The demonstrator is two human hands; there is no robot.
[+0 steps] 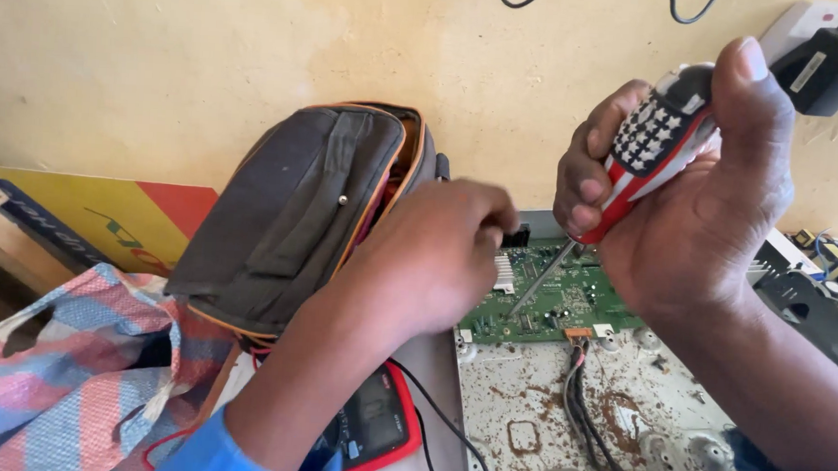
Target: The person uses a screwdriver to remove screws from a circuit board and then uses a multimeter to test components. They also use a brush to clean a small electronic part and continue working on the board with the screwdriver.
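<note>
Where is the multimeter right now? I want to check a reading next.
In the head view the red multimeter lies low and centre-left on the bench, partly under the left forearm, between the grey bag and the rusty metal chassis.

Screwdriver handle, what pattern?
Screwdriver handle: white stars on dark blue, plus red and white stripes; head view, in the right hand.

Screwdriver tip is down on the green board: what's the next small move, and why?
Probably seat the tip squarely and turn. The right hand grips the screwdriver, its shaft slanting down to the board, while the left hand rests at the board's edge by the heatsink. Whether the tip sits in a screw is unclear.
</note>
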